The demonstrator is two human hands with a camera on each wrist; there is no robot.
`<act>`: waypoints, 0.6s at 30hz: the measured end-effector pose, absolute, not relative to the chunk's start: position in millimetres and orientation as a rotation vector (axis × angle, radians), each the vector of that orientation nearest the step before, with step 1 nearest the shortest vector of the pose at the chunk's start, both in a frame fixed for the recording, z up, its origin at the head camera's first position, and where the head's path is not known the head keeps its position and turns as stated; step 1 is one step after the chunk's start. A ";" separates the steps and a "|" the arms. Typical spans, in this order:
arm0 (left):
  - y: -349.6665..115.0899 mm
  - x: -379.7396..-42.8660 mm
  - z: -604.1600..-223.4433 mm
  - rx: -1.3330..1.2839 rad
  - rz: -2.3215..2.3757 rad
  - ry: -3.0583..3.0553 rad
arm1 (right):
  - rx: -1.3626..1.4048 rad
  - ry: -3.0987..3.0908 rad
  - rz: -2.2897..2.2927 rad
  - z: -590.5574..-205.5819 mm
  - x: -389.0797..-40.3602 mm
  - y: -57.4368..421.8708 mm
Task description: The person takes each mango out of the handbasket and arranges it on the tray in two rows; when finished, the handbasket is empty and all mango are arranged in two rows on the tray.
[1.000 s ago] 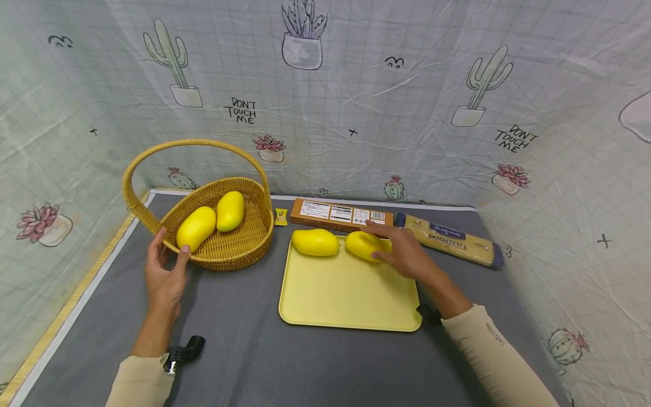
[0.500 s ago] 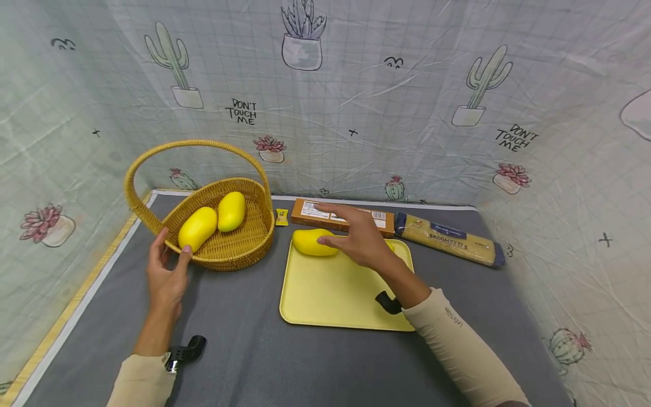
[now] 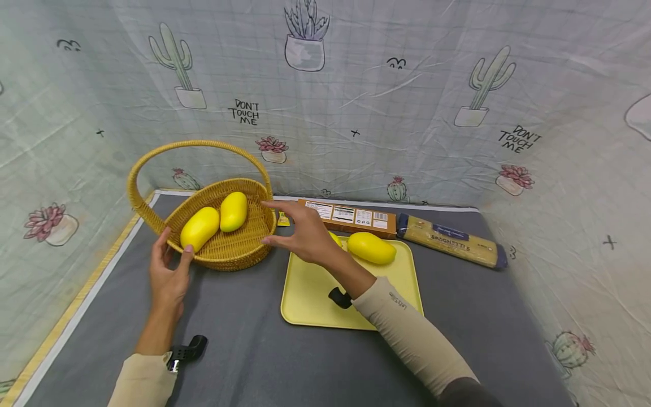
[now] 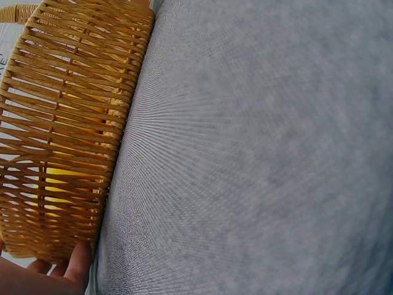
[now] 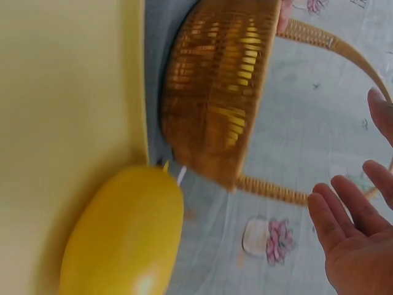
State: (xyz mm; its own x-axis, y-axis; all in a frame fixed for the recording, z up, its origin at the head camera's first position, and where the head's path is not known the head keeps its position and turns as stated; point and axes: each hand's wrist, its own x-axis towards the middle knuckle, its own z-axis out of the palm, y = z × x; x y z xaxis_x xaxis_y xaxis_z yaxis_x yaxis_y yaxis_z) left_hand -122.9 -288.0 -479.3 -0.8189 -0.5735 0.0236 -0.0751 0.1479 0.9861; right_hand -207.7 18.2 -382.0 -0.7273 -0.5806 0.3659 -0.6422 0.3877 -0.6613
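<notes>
My left hand grips the near left rim of a wicker basket, thumb over the edge and fingers outside. In the left wrist view its fingers press against the woven wall. Two yellow mangoes lie inside the basket, the left mango near that thumb and the other mango beside it. My right hand hovers by the basket's right side with thumb and fingers spread, holding nothing. On a yellow tray a third mango lies in plain sight; one more is mostly hidden behind the right hand.
Behind the tray lies a long brown box, with a spaghetti packet to its right. A small yellow sachet sits between basket and box, partly covered by the right hand. A patterned cloth hangs behind the grey table.
My right hand has left the right-hand mango on the tray and travelled left, over the other mango, to the basket's side. The left hand keeps its grip on the rim.
</notes>
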 end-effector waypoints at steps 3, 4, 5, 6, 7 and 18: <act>-288.2 -123.0 -480.3 0.612 -1.710 -2.040 | 1.114 -2.573 1.332 -384.8 -210.2 1.6; -287.8 -122.9 -480.4 0.616 -1.705 -2.045 | 1.106 -2.579 1.351 -385.7 -211.0 -3.6; -287.5 -122.7 -480.5 0.616 -1.704 -2.044 | 1.096 -2.584 1.367 -386.5 -211.9 -8.6; -287.0 -122.4 -480.3 0.617 -1.705 -2.043 | 1.086 -2.589 1.381 -387.6 -212.9 -13.6; -286.5 -122.1 -479.9 0.621 -1.704 -2.043 | 1.076 -2.594 1.389 -388.4 -213.7 -18.4; -283.8 -121.4 -476.8 0.617 -1.686 -2.036 | 0.952 -2.675 1.339 -398.8 -229.4 -67.6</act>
